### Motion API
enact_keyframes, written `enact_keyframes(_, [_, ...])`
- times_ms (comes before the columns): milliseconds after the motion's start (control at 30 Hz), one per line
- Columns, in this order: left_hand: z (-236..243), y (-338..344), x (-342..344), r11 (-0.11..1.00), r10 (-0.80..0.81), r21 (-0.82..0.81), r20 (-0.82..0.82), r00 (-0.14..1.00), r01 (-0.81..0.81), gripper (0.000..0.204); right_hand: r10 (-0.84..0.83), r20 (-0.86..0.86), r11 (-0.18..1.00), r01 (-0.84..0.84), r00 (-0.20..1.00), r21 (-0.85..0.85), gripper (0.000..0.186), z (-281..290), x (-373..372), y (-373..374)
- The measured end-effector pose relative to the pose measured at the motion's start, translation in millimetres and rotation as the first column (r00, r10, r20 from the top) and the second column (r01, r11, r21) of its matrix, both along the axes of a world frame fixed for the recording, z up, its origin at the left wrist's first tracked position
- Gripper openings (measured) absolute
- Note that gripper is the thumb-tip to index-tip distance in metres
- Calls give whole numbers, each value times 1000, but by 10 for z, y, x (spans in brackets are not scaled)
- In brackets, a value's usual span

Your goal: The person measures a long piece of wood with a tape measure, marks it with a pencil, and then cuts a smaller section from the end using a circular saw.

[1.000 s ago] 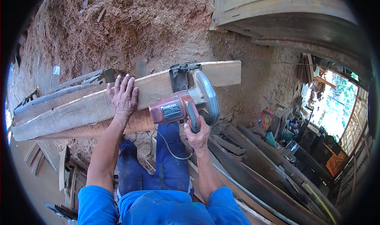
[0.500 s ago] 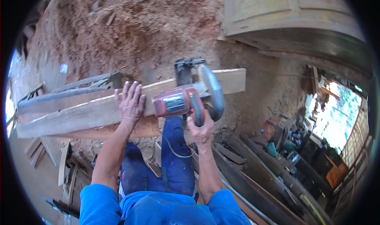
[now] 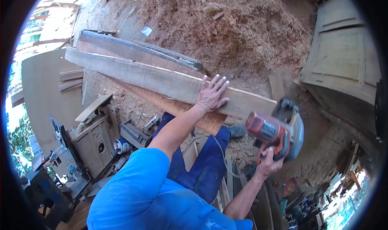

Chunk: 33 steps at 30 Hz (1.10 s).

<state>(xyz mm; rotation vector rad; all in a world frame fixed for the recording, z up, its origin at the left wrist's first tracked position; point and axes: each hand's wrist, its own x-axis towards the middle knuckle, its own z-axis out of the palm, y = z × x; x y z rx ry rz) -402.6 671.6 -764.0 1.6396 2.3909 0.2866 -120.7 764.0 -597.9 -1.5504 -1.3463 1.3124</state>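
Observation:
A long pale wooden board (image 3: 141, 74) runs from the far left toward the middle right, its right end cut square. My left hand (image 3: 212, 95) lies flat on it near that end, fingers spread. With my right hand (image 3: 269, 163) I grip the rear handle of a red circular saw (image 3: 266, 127), its round grey guard facing right. The saw is off the board's end, tilted, and its blade is mostly hidden. A short wood offcut (image 3: 277, 85) lies on the ground just past the board's end. Beneath the board is a reddish-brown plank (image 3: 161, 102).
A heap of sawdust and shavings (image 3: 242, 31) spreads ahead. A panelled wooden cabinet (image 3: 343, 56) stands at the right. The saw's cord (image 3: 221, 153) trails past my legs. At the left are a small wooden cabinet (image 3: 95, 145), a large plywood sheet (image 3: 40, 96) and scrap pieces.
The saw has moved clear of the board's right end, and the end piece has come off and lies on the ground. My left hand still presses the board. The view has swung left.

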Motion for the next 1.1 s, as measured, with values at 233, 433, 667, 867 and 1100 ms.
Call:
enact_keyframes(233, [810, -1229, -1421, 877, -218, -450, -63, 974, 167, 129, -50, 147, 995, 62, 988, -83, 57, 464, 826, -541])
enact_keyframes(433, [668, -1320, -1867, 711, -265, -699, -171, 949, 72, 128, -195, 162, 943, 230, 967, -240, 58, 415, 1248, -720])
enact_keyframes(667, [537, -1024, -1320, 713, -476, -591, -11, 880, 378, 117, -244, 99, 934, 261, 965, -243, 54, 396, 1357, -743])
enact_keyframes(867, [560, -276, -488, 758, -426, -559, -34, 904, 336, 136, -248, 246, 934, 298, 937, -195, 30, 341, 1523, -889])
enact_keyframes(1100, [384, 80, -175, 812, -439, -419, 21, 898, 406, 133, -269, 264, 935, 317, 926, -160, 25, 135, 1779, -1003])
